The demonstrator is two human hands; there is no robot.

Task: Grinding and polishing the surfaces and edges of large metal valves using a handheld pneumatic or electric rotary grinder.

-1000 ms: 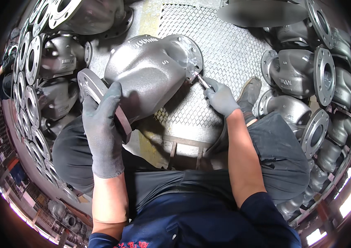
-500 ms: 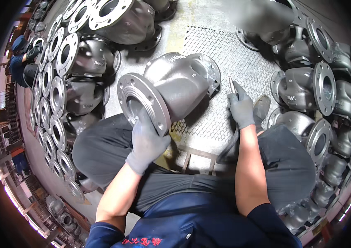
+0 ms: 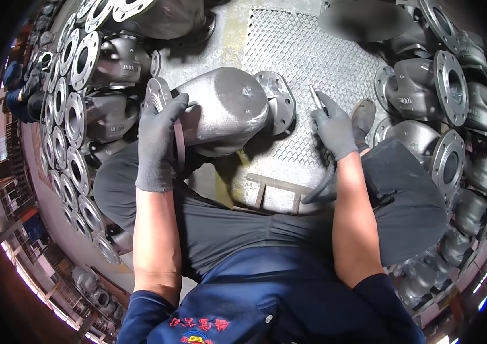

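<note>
Between my knees lies a grey cast-metal valve body (image 3: pixel 220 103) with a flange at each end, its smooth rounded side turned up. My gloved left hand (image 3: pixel 156 140) is closed over the rim of its larger left flange, which shows nearly edge-on; the bore there is mostly hidden. To the right of the smaller flange, apart from the casting, my gloved right hand (image 3: pixel 335 131) grips a slim pencil-shaped tool (image 3: pixel 316 98), its thin tip pointing up and away. A black hose (image 3: pixel 324 186) runs down below this hand.
Stacked flanged valve bodies (image 3: pixel 106 117) line the left side, and more castings (image 3: pixel 421 86) stand on the right. Beneath the work is a diamond-patterned metal mesh (image 3: pixel 289 46). A metal frame (image 3: pixel 275 184) lies near my legs. Another person (image 3: pixel 22 94) crouches at the far left.
The valve body has been turned over, its large flange swinging from facing me to facing left. My left hand has shifted left along that flange. My right hand still holds the tool nearby.
</note>
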